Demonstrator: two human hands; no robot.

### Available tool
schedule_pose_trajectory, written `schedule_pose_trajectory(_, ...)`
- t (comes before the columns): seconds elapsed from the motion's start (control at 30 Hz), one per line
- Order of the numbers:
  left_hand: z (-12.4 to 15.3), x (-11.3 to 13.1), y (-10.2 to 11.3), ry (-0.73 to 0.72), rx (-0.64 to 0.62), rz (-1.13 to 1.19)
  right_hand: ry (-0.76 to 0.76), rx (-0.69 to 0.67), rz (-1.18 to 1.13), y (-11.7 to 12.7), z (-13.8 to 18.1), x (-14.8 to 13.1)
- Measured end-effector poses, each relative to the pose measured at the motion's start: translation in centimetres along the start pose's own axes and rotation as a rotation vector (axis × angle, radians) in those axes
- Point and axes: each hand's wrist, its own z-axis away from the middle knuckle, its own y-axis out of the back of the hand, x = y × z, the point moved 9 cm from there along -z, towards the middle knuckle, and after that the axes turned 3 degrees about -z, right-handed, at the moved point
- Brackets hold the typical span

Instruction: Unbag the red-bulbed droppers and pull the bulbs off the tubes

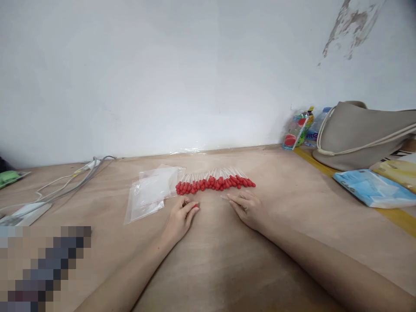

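A row of thin clear sticks with red tips [215, 182] lies across the middle of the wooden table [211, 260]. My left hand [181, 217] rests just in front of the row's left end, fingers curled, with a small red tip showing at the fingertips. My right hand [244, 205] lies flat on the table in front of the row's right half, fingers stretched toward the left and holding nothing. A stack of clear plastic bags [151, 192] lies to the left of the row.
Grey and white cables [69, 184] and a white box run along the left. At the right stand a beige bag [364, 134], drink bottles [300, 128], a blue packet [373, 188] and a yellow packet. A white wall backs the table.
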Motion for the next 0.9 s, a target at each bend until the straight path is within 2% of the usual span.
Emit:
schedule_pose_trajectory(0.3,0.2,-2.8,1.6,0.126,0.104,-0.089,-0.066,-0.009,0.097,0.1,-0.1,0.8)
schedule_pose_trajectory(0.47,0.0,-2.4,1.2,0.047,0.102,-0.082,-0.016,-0.034,0.127,-0.5,-0.2,0.3)
schedule_pose_trajectory(0.73,0.2,-2.1,0.2,0.060,-0.011,-0.080,-0.030,-0.122,0.094,-1.8,0.2,-0.2)
schedule_pose_trajectory(0.9,0.2,-2.5,-0.1,0.090,-0.037,-0.087,-0.043,-0.169,0.080,-2.0,0.2,0.0)
